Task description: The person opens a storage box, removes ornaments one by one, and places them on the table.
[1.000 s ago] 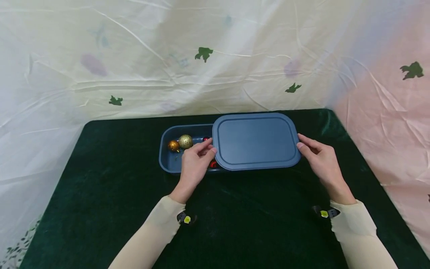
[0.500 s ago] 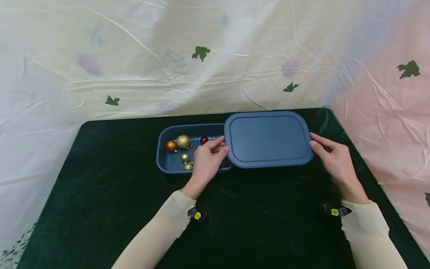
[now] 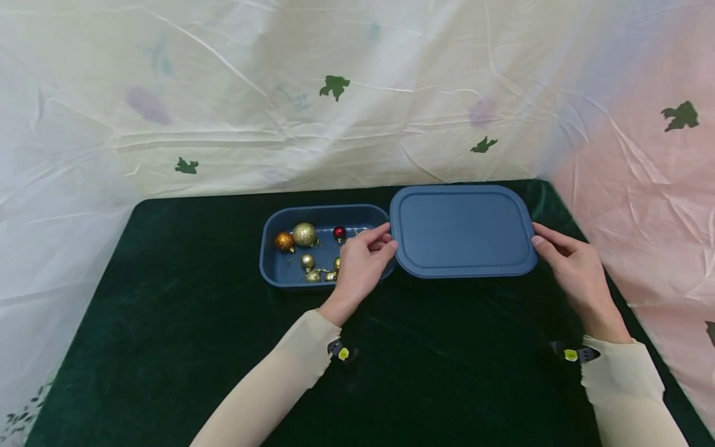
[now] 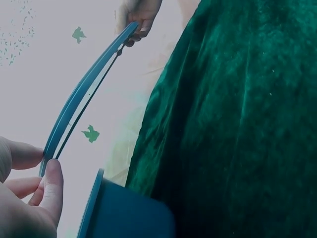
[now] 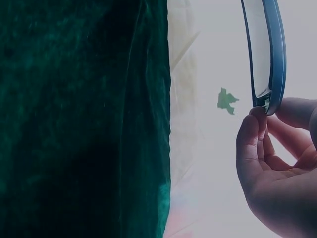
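While your left grip [image 3: 360, 264] and right grip [image 3: 575, 270] pinch the blue lid [image 3: 462, 231] by opposite ends, its long axis spans between them above the counter [image 3: 167, 323], your left nearer the box [image 3: 321, 215].

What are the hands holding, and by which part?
The blue lid, pinched by its two short ends: left hand on one, right hand on the other.

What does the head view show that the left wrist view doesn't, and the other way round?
Head only: gold, orange and red baubles inside the box, and the broad top of the lid.
Left wrist only: the lid nearly edge-on, with a gap between it and the box.
Both: left hand and right hand pinching the lid, and green cloth.
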Tool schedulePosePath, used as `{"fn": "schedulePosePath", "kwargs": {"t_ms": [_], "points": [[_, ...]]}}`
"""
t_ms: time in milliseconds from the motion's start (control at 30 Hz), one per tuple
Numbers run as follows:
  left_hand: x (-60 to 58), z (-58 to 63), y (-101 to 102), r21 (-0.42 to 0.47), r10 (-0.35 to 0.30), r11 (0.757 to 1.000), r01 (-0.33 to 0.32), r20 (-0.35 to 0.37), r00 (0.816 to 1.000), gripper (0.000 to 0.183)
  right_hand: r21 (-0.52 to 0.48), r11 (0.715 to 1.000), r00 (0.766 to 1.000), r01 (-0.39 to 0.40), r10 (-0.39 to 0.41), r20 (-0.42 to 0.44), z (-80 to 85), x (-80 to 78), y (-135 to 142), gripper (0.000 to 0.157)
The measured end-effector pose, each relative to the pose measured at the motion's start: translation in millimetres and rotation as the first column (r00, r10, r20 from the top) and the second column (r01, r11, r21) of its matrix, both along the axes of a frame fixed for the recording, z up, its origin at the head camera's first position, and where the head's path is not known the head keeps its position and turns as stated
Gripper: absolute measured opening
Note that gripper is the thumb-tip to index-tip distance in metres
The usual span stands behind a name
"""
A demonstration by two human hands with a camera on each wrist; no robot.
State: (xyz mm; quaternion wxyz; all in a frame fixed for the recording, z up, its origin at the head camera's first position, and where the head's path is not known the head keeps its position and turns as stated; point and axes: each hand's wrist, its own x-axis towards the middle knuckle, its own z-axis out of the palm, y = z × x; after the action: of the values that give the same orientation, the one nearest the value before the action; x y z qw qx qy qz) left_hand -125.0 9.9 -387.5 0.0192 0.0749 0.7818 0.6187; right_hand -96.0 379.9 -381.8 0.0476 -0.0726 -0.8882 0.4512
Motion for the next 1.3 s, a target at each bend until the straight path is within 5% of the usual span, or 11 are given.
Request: {"fn": "schedulePosePath", "kwargs": {"t_ms": [500,833,1300], "points": [[0.7,-0.6,30.9,-0.010,-0.006,1.000,0.006,-0.012,1.000,0.040,-0.026,0.999,0.999,0.043,-0.043,-0.016,-4.7,8.3,26.2,0.053],[5.7,-3.0,47.2,0.000,-0.069,0.998,0.069,-0.021,0.997,0.048,-0.044,0.998,0.998,0.045,-0.043,0.044,-6.6,13.3,40.7,0.053],[24.7,-12.6,72.8,-0.056,-0.054,0.997,0.058,0.061,0.997,0.053,-0.073,0.996,0.997,0.048,-0.044,0.057,-16.1,15.8,54.6,0.052]]}}
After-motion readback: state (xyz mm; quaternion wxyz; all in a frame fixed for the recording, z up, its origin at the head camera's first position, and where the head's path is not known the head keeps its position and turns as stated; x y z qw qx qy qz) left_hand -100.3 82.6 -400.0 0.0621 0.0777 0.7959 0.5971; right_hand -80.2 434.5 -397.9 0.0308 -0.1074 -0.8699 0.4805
